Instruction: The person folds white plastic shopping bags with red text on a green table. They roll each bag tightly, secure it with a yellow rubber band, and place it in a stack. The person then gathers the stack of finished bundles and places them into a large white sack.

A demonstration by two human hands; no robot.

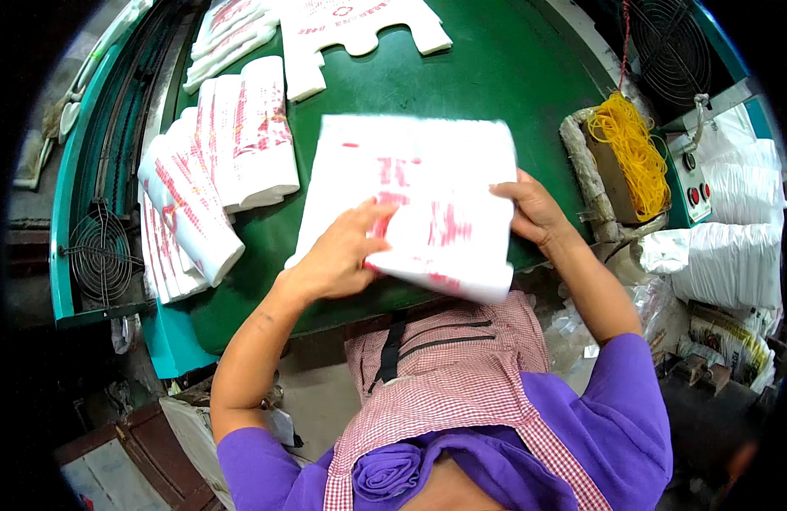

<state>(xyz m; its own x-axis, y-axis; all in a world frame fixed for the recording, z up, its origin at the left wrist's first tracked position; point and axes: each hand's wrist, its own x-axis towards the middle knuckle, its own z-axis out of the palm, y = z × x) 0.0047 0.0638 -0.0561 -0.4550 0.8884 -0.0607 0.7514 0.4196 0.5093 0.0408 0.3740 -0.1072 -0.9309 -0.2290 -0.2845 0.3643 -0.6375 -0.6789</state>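
In front of me a white stack of plastic bags [474, 157] with red print is spread over the green table, blurred by motion. Its near edge curls upward in a loose fold. My left hand [346, 251] lies across the lower left part of the stack, thumb and fingers apart on its surface. At the right edge, my right hand [534, 204] grips the stack with the thumb on top; its other fingers are mostly hidden underneath.
Folded bundles of printed bags [248, 136] lie at the left. Flat bags with handles [359, 21] rest at the far side of the green table [487, 77]. Yellow rubber bands [627, 153] fill a holder at right, beside a button control box [691, 187] and white bag bundles [725, 264].
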